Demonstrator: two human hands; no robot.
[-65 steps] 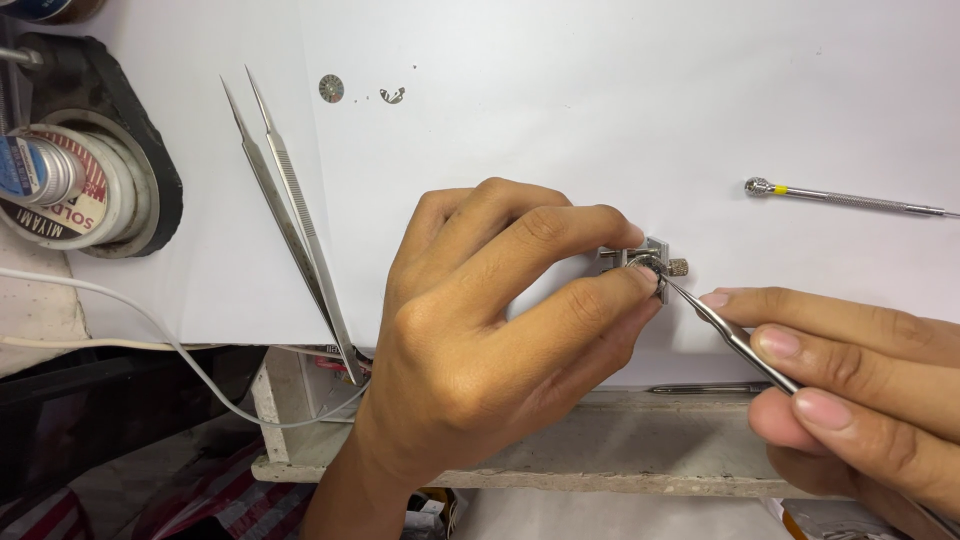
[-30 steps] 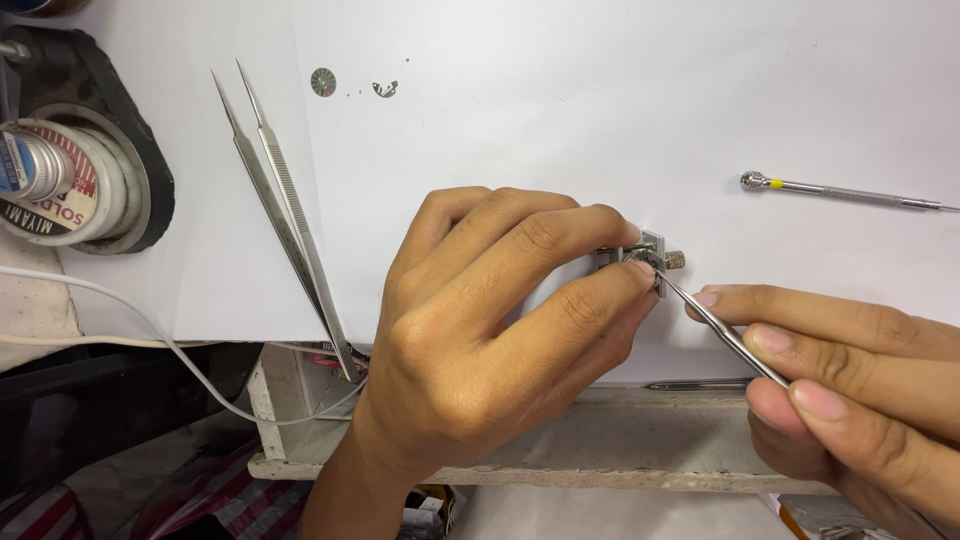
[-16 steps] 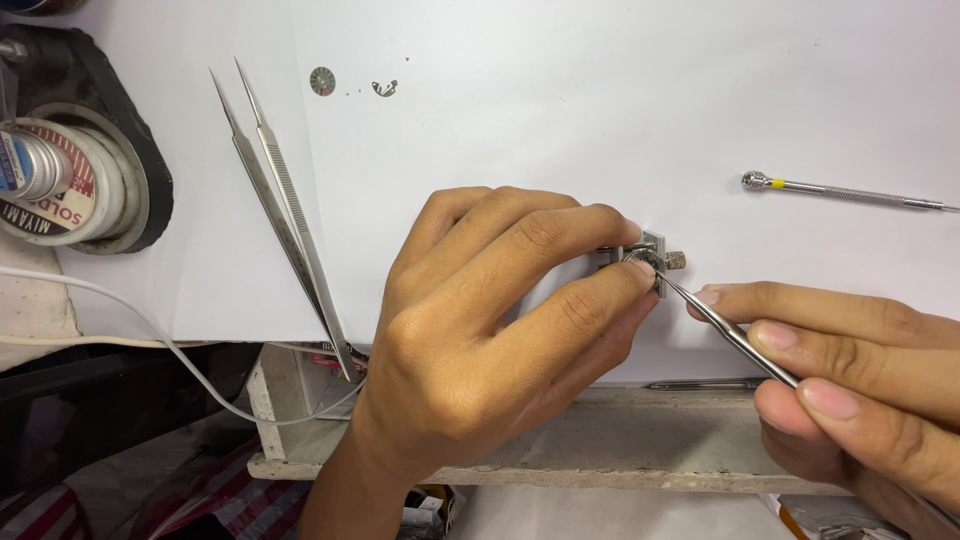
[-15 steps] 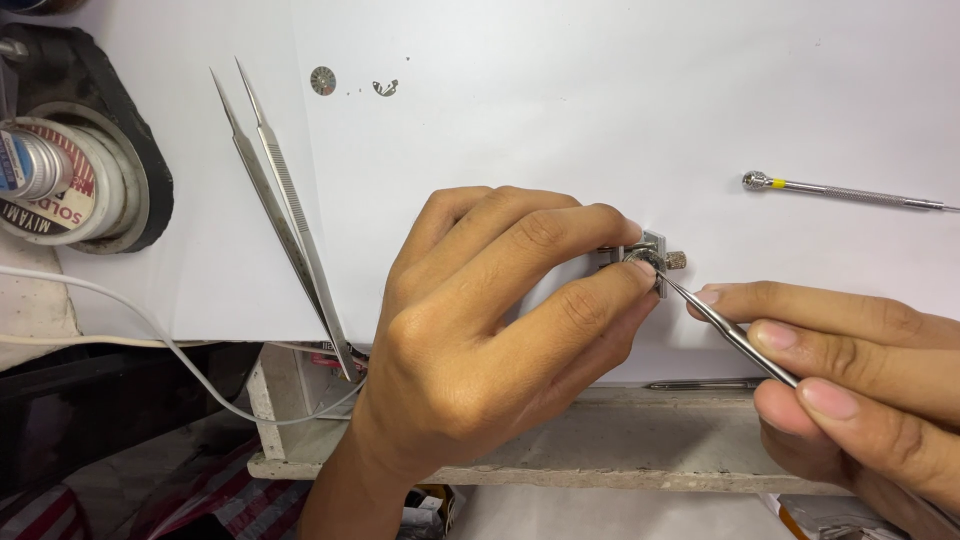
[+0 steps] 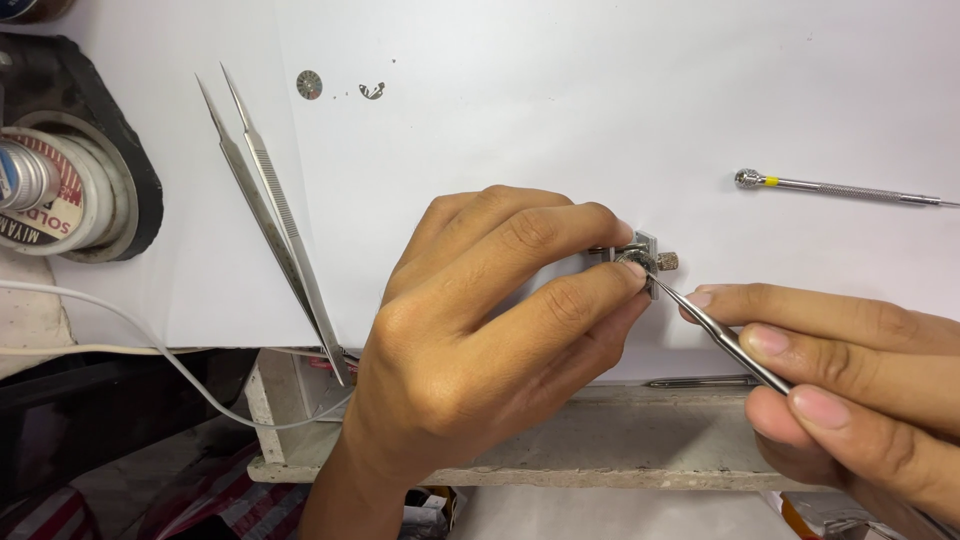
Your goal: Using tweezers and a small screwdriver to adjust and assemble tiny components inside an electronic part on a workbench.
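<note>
Nearest us, our right hand [image 5: 850, 380] gripped a thin tool [image 5: 725, 340], its tip on the holder [image 5: 640, 262]. Our left hand [image 5: 480, 330] pinched that small metal holder on the white paper [image 5: 560, 110]. Beyond lay tweezers [image 5: 270, 210], a screwdriver [image 5: 840, 189], then a tiny gear [image 5: 309, 84] and clip [image 5: 372, 91].

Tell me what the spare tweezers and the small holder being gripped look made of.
Spare tweezers: bright silvery metal, probably steel, with a ribbed grip. Small holder: grey metal with a brass-coloured knurled screw; the left hand hides most of it.
</note>
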